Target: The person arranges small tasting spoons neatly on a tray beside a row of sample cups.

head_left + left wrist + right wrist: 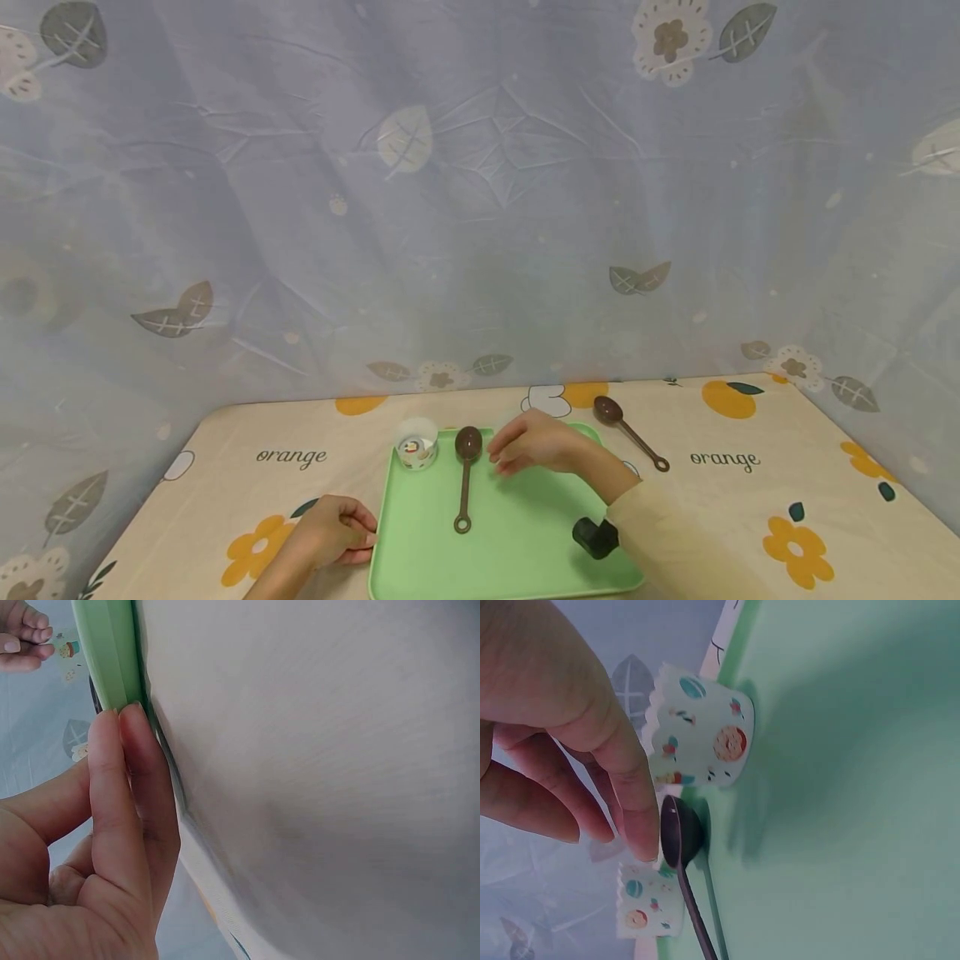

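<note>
A brown spoon [463, 483] lies on the green tray [502, 550], bowl toward the back and ring-ended handle toward the front. Left of its bowl, in the back corner, stands a white patterned paper baking cup [417, 443]. A second such cup [701, 731] shows larger in the right wrist view, on the spoon's other side; my hand hides it in the head view. Over the tray's back part my right hand [536, 442] hovers with loosely bent fingers, nothing between them. My left hand [341, 529] pinches the tray's left rim with its fingertips.
Another brown spoon [630, 433] lies on the patterned tablecloth [300, 429], right of the tray's back corner. A black camera [596, 537] sticks out from my right wrist above the tray. Behind the table hangs a blue-grey printed curtain [480, 250].
</note>
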A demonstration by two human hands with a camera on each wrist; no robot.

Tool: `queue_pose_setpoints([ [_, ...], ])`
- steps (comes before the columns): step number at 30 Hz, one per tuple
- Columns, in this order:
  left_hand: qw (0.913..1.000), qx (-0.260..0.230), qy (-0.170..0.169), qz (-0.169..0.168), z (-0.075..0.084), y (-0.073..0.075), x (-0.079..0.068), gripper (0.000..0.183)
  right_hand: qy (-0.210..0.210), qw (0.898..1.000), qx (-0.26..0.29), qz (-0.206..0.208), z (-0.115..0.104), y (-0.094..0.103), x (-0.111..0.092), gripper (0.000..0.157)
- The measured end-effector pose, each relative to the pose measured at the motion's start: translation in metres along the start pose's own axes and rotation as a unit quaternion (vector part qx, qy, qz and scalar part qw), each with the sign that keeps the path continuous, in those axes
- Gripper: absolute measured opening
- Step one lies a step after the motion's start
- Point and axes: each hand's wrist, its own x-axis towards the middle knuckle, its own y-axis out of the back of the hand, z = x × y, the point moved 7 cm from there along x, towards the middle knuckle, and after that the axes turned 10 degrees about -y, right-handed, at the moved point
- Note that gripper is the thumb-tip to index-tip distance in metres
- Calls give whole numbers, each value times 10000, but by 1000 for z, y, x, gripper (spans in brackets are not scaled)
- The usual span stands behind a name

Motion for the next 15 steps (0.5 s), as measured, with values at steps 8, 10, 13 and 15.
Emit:
queue_pose_setpoints([
  [8, 10000, -27, 27, 6, 0, 1, -1, 9, 28, 10000, 6, 49, -3, 18, -7, 22],
  [10, 10000, -61, 42, 6, 0, 1, -1, 9, 40, 10000, 8, 49, -5, 24, -12, 24],
  [13, 9999, -110, 63, 8, 0, 0, -1, 9, 31, 10000, -26, 33, -7, 32, -18, 24],
  [15, 9999, -118, 72, 11, 0, 0, -1, 10, 32, 10000, -52, 51, -7, 38, -22, 24],
])
